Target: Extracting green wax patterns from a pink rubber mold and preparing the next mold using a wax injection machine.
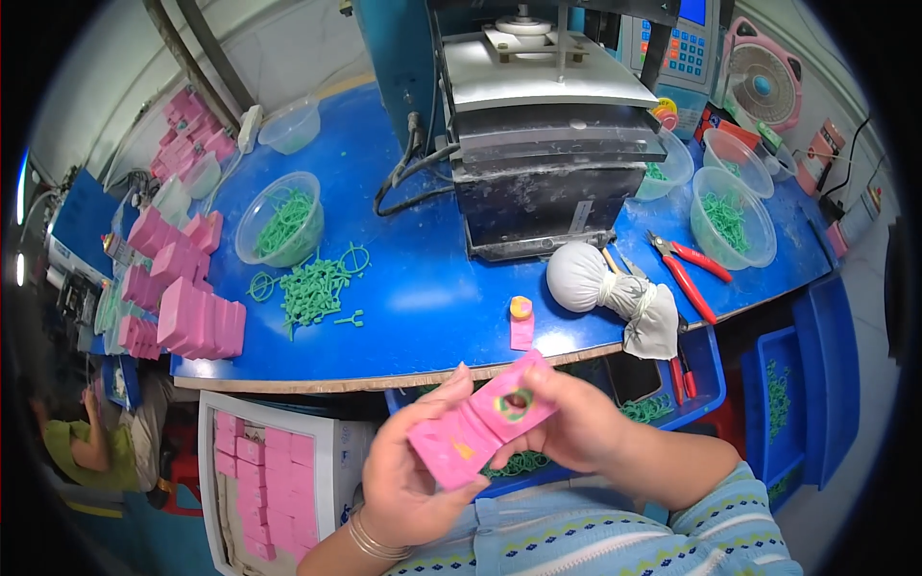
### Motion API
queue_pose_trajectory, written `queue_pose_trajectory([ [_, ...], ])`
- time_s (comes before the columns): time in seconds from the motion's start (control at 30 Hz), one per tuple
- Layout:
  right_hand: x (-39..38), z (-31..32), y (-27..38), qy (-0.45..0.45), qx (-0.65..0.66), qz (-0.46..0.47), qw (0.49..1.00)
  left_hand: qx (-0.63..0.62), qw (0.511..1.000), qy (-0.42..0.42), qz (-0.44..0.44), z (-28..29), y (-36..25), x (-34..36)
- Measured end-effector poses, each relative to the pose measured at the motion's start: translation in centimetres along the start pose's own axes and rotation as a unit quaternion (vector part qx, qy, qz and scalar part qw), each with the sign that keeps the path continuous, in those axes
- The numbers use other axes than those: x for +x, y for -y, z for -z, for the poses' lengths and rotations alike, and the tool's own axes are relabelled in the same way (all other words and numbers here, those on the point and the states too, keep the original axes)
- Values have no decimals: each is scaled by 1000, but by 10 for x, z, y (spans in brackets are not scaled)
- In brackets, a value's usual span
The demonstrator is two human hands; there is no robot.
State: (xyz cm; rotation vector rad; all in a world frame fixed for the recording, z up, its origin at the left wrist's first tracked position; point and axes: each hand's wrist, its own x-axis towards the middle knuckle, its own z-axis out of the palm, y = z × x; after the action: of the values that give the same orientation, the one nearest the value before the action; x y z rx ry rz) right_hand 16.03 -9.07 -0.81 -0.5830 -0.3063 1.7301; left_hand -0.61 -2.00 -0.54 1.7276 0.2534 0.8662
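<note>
Both hands hold a pink rubber-like mold [453, 444], opened into two halves, above my lap just off the table's front edge. My left hand [411, 475] is closed round the left half, which has a yellow smear. The right half is in the closed grip of my right hand [581, 413], thumb on top; a dark round hollow with a green and yellow rim shows there. On the table just beyond lies a small pink piece [521, 333] with a yellow round top. Right of it sits a white tied cloth pouch [581, 278].
A black press machine [552, 182] stands at the table's back. Green small parts [322, 291] lie heaped beside a clear bowl [252, 226]. Pink blocks [197, 317] are stacked at left, and red-handled cutters [687, 278] lie at right. A blue tray [711, 379] sits below the edge.
</note>
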Motion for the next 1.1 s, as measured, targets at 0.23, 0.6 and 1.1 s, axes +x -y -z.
queue_pose_trajectory([
  [0.23, -11, -17, 35, 177, -612, 156, 755, -353, 895, 111, 248, 6, 3, 1],
  [0.6, -3, -25, -15, 126, -711, 407, 559, -558, 792, -57, 242, 7, 4, 18],
  [1.1, 18, -19, 3, 50, -556, 309, 770, -439, 842, -168, 266, 1, -4, 20],
])
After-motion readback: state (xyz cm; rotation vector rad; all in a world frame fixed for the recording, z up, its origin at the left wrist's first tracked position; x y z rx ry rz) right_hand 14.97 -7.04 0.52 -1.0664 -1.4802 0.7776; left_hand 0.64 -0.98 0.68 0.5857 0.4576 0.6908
